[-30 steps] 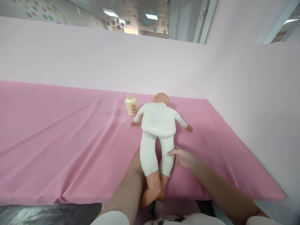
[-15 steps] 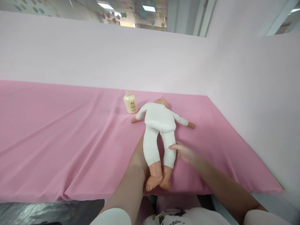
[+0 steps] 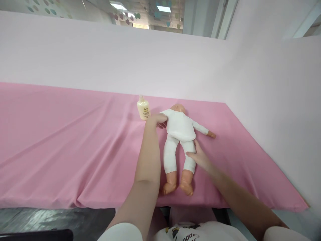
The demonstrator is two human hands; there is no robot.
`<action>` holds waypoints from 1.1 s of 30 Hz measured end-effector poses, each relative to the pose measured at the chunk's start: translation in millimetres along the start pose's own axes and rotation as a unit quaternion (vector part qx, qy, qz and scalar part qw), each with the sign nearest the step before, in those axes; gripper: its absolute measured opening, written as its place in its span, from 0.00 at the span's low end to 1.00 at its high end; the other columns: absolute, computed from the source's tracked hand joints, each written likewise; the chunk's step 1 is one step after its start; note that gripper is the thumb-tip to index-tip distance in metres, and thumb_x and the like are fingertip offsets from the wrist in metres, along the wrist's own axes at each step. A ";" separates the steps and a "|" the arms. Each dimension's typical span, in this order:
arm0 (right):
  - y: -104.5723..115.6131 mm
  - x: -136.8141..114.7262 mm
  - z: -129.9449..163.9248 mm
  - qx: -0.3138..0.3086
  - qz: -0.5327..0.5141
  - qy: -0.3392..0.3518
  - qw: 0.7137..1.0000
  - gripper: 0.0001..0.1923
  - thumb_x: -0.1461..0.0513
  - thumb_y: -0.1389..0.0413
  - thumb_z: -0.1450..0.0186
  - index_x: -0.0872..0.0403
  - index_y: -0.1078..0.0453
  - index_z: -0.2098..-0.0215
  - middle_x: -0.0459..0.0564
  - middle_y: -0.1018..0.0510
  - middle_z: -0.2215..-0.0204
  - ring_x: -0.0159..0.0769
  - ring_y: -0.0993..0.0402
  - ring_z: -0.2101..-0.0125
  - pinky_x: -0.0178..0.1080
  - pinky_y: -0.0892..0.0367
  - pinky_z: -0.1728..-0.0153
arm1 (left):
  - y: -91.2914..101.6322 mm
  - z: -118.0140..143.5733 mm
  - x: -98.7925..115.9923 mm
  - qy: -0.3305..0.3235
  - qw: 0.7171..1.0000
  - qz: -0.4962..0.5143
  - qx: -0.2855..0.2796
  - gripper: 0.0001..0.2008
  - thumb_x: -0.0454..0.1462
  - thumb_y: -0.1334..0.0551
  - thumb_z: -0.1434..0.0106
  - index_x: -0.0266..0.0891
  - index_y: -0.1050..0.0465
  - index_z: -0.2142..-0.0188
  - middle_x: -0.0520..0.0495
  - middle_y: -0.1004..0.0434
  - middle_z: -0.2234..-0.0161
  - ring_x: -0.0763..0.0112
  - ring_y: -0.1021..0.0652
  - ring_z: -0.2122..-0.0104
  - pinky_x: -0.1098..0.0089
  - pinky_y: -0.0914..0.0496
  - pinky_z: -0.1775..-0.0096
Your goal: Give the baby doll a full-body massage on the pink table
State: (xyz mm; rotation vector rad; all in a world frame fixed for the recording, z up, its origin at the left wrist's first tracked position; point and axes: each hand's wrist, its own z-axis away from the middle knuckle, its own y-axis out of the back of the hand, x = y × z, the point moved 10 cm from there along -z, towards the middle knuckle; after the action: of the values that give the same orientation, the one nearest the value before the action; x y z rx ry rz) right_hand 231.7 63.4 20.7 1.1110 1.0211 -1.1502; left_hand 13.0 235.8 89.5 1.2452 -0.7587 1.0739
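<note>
From the head camera, a doll (image 3: 179,134) lies face down on a pink sheet (image 3: 75,140), toward the far right part of the bed, its head pointing to the far wall and its feet toward the near edge. It wears a white long-sleeved top and white trousers. The bare head, hands and feet are a peachy plastic colour. Its legs are spread a little apart, and its right-side arm stretches out over the sheet with the small hand showing.

The left hand (image 3: 156,119) rests at the doll's left shoulder and arm, fingers curled loosely over the sleeve; whether it truly grips the sleeve cannot be told. The right hand (image 3: 199,156) lies against the outer side of the doll's right-side thigh, fingers extended and pressed to the white trouser leg, open rather than clasped.

A small cream bottle (image 3: 143,109) stands upright just beyond the left hand, near the doll's head, at the far edge of the sheet. The sheet shows long folds running across to the left. A pale pink wall (image 3: 100,57) rises behind and on the right.
</note>
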 end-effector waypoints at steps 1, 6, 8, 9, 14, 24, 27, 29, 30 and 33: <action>0.9 0.5 -1.3 0.001 0.019 0.008 1.000 0.53 0.61 0.36 0.45 0.36 0.55 0.26 0.48 0.41 0.30 0.57 0.47 0.30 0.59 0.41 0.34 | -0.9 -2.0 -1.7 0.034 0.998 -0.033 -0.045 0.03 0.31 0.31 0.43 0.34 0.22 0.67 0.38 0.18 0.68 0.53 0.17 0.65 0.58 0.23 0.61; -0.4 3.4 -2.7 -0.004 0.098 0.029 0.995 0.53 0.59 0.41 0.41 0.36 0.63 0.25 0.46 0.48 0.27 0.53 0.48 0.29 0.61 0.42 0.32 | 39.7 -11.8 19.4 -0.076 0.991 0.106 0.016 0.09 0.40 0.39 0.36 0.40 0.23 0.58 0.41 0.18 0.50 0.60 0.17 0.56 0.62 0.24 0.51; -1.3 0.7 -2.2 0.002 0.128 0.059 0.990 0.50 0.58 0.41 0.40 0.38 0.61 0.25 0.46 0.50 0.26 0.52 0.51 0.28 0.60 0.43 0.31 | 58.4 -16.5 15.6 -0.134 0.951 0.272 0.054 0.15 0.44 0.44 0.32 0.44 0.26 0.51 0.45 0.27 0.38 0.62 0.20 0.48 0.61 0.27 0.45; -1.1 -0.9 -2.1 0.010 0.147 0.076 0.986 0.48 0.58 0.42 0.40 0.39 0.57 0.26 0.45 0.51 0.26 0.51 0.53 0.27 0.59 0.44 0.31 | 64.4 -20.1 10.8 -0.153 0.918 0.362 0.053 0.17 0.45 0.47 0.30 0.45 0.27 0.49 0.47 0.32 0.34 0.62 0.22 0.45 0.60 0.29 0.42; -3.3 -3.1 -3.6 0.026 0.215 0.134 0.967 0.38 0.59 0.44 0.39 0.45 0.42 0.30 0.48 0.51 0.26 0.49 0.58 0.26 0.58 0.51 0.28 | 86.6 -35.6 -9.1 -0.214 0.755 0.619 0.028 0.30 0.47 0.68 0.26 0.49 0.36 0.36 0.52 0.51 0.26 0.69 0.34 0.33 0.61 0.33 0.37; -1.9 2.5 -7.5 0.027 0.240 0.189 0.952 0.36 0.59 0.45 0.35 0.37 0.44 0.30 0.44 0.50 0.26 0.49 0.56 0.26 0.58 0.45 0.30 | 87.5 -47.5 -9.4 -0.202 0.750 0.629 0.017 0.33 0.49 0.69 0.27 0.48 0.39 0.34 0.45 0.44 0.29 0.67 0.35 0.32 0.62 0.34 0.37; -3.7 1.6 -6.4 0.021 0.239 0.191 0.952 0.35 0.59 0.45 0.35 0.38 0.44 0.30 0.44 0.51 0.26 0.47 0.57 0.26 0.57 0.44 0.30 | 83.8 -49.4 -10.5 -0.164 0.746 0.646 0.013 0.34 0.49 0.68 0.27 0.42 0.38 0.34 0.39 0.38 0.32 0.65 0.33 0.33 0.62 0.32 0.38; -4.5 1.5 -5.4 0.018 0.241 0.171 0.955 0.34 0.59 0.46 0.35 0.40 0.44 0.30 0.46 0.51 0.26 0.46 0.57 0.26 0.57 0.46 0.29 | 81.9 -47.2 -7.7 -0.158 0.746 0.646 0.010 0.34 0.49 0.68 0.27 0.39 0.40 0.33 0.37 0.39 0.32 0.64 0.34 0.33 0.62 0.32 0.38; -4.7 1.3 -4.9 0.018 0.242 0.161 0.957 0.34 0.59 0.47 0.34 0.42 0.44 0.30 0.47 0.52 0.26 0.45 0.57 0.26 0.57 0.48 0.29 | 82.2 -44.9 -5.1 -0.164 0.748 0.643 0.010 0.35 0.49 0.68 0.27 0.39 0.41 0.32 0.37 0.40 0.31 0.65 0.34 0.33 0.61 0.32 0.38; -5.6 0.1 -3.5 0.017 0.245 0.143 0.959 0.36 0.59 0.47 0.35 0.45 0.46 0.29 0.48 0.53 0.25 0.44 0.58 0.26 0.57 0.51 0.28 | 83.2 -35.7 3.9 -0.187 0.755 0.628 0.012 0.34 0.48 0.69 0.27 0.43 0.44 0.30 0.42 0.46 0.28 0.67 0.36 0.32 0.60 0.33 0.37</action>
State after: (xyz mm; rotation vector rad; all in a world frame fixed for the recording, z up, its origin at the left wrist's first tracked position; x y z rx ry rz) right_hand 226.0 66.4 19.3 1.4879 0.8722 -0.6201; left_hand -66.8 269.8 116.0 0.8715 -2.0587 1.8949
